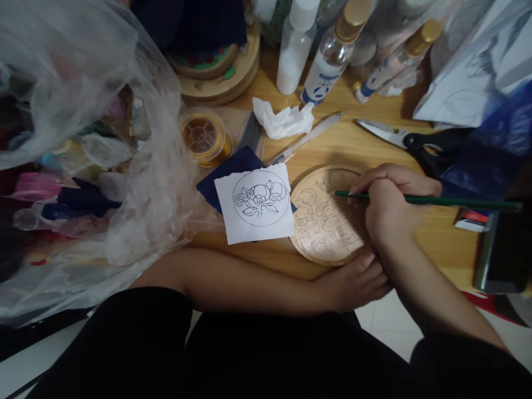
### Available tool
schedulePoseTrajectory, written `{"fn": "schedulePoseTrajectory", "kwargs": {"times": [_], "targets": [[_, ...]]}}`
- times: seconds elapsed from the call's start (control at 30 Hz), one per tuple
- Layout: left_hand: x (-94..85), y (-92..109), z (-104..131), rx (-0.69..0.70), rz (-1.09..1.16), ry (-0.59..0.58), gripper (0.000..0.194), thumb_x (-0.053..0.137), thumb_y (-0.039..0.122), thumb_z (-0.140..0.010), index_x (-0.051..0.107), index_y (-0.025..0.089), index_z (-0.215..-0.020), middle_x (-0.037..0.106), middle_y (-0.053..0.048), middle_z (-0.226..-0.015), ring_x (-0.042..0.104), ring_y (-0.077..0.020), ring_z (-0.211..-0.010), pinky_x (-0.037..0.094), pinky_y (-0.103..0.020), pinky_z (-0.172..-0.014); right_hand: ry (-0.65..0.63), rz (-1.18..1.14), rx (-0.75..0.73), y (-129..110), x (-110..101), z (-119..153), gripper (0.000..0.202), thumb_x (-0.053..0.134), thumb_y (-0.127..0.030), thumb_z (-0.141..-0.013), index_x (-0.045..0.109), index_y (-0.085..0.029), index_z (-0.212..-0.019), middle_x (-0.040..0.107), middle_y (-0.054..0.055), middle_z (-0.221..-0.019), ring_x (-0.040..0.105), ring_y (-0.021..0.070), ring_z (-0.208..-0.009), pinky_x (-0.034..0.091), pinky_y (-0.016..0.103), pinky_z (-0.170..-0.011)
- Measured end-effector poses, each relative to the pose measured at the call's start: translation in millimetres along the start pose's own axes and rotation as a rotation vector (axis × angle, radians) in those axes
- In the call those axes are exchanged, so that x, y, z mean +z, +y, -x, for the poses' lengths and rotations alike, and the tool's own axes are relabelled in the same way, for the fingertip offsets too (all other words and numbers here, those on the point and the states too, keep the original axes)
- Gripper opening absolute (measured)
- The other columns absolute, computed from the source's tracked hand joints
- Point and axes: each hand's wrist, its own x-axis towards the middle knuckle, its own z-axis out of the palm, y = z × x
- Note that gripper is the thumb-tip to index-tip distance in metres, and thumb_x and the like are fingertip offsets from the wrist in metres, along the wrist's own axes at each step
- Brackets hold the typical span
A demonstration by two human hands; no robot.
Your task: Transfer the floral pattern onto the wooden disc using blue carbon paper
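Note:
My right hand [388, 202] is closed around a dark green pencil [453, 201], whose tip rests at the upper part of a round wooden disc [320, 221]. Pencil lines of flowers and curls cover the disc. At its lower right edge lies my left hand [359, 282], fingers bent against the rim; their tips are partly hidden by the right wrist. Just left of the disc, a torn white paper [260, 205] shows a flower drawing inside a circle. It lies over dark blue cloth [220, 180].
Behind lie a spool of golden wire [205, 138], crumpled tissue [285, 119], a pen [307, 137] and scissors [394, 136]. Bottles [328, 61] stand at the back. Clear plastic bags [153, 144] fill the left; a phone [505, 252] lies at the right edge.

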Motion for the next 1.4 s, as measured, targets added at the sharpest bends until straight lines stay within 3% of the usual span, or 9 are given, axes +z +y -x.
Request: {"fn": "schedulePoseTrajectory", "kwargs": {"times": [0.4,0.63,0.83,1.03,1.4], "targets": [[5.2,5,2,-0.060,-0.019,0.084,0.044,0.027,0.013,-0.095,0.052,0.014,-0.131,0.056,-0.012,-0.132,0.051,-0.0241,-0.123,0.035,-0.046,-0.111,-0.032,0.054,-0.012,-3,-2,-1,0.031,0.042,-0.005,-0.065,0.064,-0.018,-0.048,0.054,-0.006,-0.042,0.049,0.0029,-0.041,0.034,0.013,-0.039],[1.5,2,1,-0.015,-0.014,0.001,0.045,0.025,0.015,-0.095,0.048,0.014,-0.134,0.052,-0.012,-0.135,0.049,-0.0240,-0.124,0.033,-0.047,-0.111,-0.028,0.051,0.004,-5,-1,-2,0.030,0.041,-0.005,-0.063,0.064,-0.018,-0.047,0.054,-0.006,-0.041,0.048,0.0035,-0.040,0.034,0.012,-0.038],[1.3,1,2,0.007,-0.020,-0.004,0.045,0.026,0.016,-0.096,0.046,0.014,-0.136,0.052,-0.013,-0.136,0.048,-0.0252,-0.125,0.033,-0.048,-0.111,-0.057,0.065,0.055,-8,-2,-3,0.029,0.042,-0.008,-0.063,0.062,-0.018,-0.045,0.053,-0.005,-0.040,0.049,0.0050,-0.040,0.033,0.015,-0.038],[1.0,1,2,-0.073,-0.026,0.084,0.044,0.026,0.013,-0.095,0.052,0.012,-0.131,0.058,-0.011,-0.130,0.054,-0.0219,-0.120,0.037,-0.041,-0.109,0.043,-0.023,0.062,-5,-4,-4,0.027,0.039,-0.009,-0.060,0.057,-0.019,-0.043,0.052,-0.003,-0.042,0.047,0.0091,-0.039,0.034,0.021,-0.038],[-0.2,1,2,-0.039,-0.014,0.037,0.044,0.024,0.014,-0.096,0.049,0.012,-0.133,0.057,-0.011,-0.131,0.053,-0.0216,-0.122,0.036,-0.041,-0.110,0.135,-0.008,-0.012,3,-2,-8,0.025,0.039,-0.010,-0.056,0.058,-0.018,-0.041,0.050,-0.004,-0.039,0.043,0.0074,-0.033,0.029,0.018,-0.031]]}}
